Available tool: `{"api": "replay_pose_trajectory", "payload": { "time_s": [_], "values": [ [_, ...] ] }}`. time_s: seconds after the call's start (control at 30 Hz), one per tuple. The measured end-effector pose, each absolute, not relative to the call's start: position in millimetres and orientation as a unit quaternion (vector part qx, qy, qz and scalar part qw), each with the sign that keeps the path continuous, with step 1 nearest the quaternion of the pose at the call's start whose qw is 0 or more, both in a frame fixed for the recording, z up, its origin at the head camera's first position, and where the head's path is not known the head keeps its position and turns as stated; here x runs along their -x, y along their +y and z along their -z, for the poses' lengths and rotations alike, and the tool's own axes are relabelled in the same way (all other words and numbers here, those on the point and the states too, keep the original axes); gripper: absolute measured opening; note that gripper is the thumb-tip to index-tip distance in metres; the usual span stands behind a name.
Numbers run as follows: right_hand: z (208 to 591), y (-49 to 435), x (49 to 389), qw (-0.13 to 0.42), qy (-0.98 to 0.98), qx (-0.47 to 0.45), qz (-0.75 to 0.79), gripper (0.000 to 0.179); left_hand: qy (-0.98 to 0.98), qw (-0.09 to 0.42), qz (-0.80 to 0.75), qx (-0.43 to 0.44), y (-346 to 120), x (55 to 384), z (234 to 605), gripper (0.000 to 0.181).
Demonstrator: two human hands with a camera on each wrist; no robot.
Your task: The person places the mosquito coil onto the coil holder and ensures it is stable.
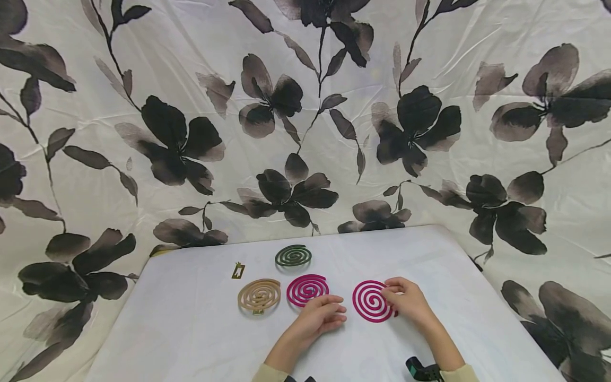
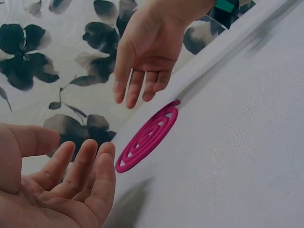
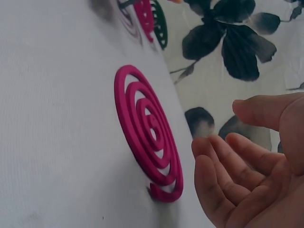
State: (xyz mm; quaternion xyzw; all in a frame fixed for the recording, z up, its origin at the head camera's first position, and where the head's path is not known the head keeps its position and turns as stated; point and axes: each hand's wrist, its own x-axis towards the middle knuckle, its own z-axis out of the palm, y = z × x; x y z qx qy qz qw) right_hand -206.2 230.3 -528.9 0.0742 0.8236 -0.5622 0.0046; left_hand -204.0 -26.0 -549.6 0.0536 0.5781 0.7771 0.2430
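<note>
A magenta mosquito coil point(image 1: 373, 301) lies on the white-covered table in the head view. My right hand point(image 1: 406, 301) is over its right edge. In the right wrist view that hand point(image 3: 251, 175) holds nothing, its fingers loosely bent and apart from the coil point(image 3: 147, 135). My left hand point(image 1: 316, 317) hovers by the lower right of a second magenta mosquito coil point(image 1: 305, 289), hiding a little of its rim. The left wrist view shows the left palm point(image 2: 61, 190) bare, with relaxed fingers.
Left of these, a tan mosquito coil point(image 1: 259, 293) sits on a small gold metal stand point(image 1: 258, 312). A green mosquito coil point(image 1: 293, 256) lies farther back. Another gold metal stand point(image 1: 238, 270) is at the back left. Floral cloth point(image 1: 343, 159) hangs behind the table point(image 1: 191, 339).
</note>
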Motion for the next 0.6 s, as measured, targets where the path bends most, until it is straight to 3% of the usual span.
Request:
{"api": "replay_pose_trajectory", "payload": {
  "time_s": [0.6],
  "values": [
    [539.5, 251.1, 204.3, -0.001, 0.825, -0.108, 0.555, 0.033, 0.603, 0.216, -0.767, -0.046, 0.8, 211.1, 545.8, 0.036]
  ]
}}
